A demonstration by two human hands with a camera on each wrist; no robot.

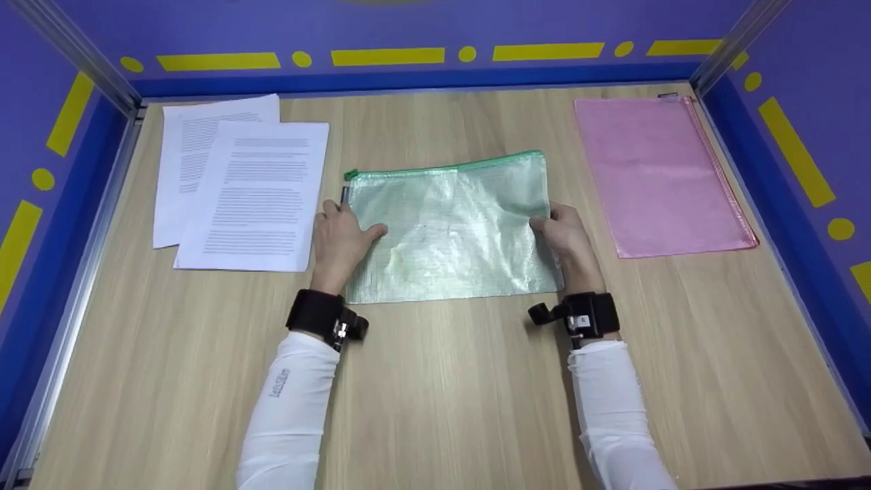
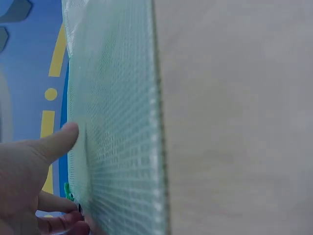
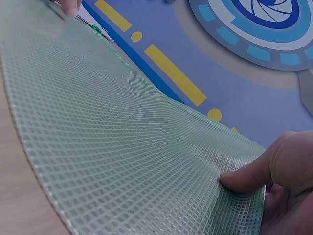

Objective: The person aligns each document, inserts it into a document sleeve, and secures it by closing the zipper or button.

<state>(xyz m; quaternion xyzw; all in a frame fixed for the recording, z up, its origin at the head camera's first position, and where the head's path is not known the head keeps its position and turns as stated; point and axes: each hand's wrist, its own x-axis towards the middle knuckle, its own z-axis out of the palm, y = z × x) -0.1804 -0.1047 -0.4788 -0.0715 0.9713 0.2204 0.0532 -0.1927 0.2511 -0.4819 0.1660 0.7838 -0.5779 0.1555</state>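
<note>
A translucent green mesh zip pouch lies crosswise in front of me, its green zipper along the far edge. The zipper's end with a green tab sits at the far left corner. My left hand holds the pouch's left side, thumb spread over the top face and fingers at the edge. At the right side, my right hand pinches the pouch, thumb on top and fingers underneath, and the mesh dents there. In the left wrist view the thumb of the left hand points across the pouch; some fingertips are hidden.
Two overlapping stacks of printed paper lie on the left of the wooden table. A pink zip pouch lies at the right. Blue-purple walls with yellow marks enclose the table's back and sides.
</note>
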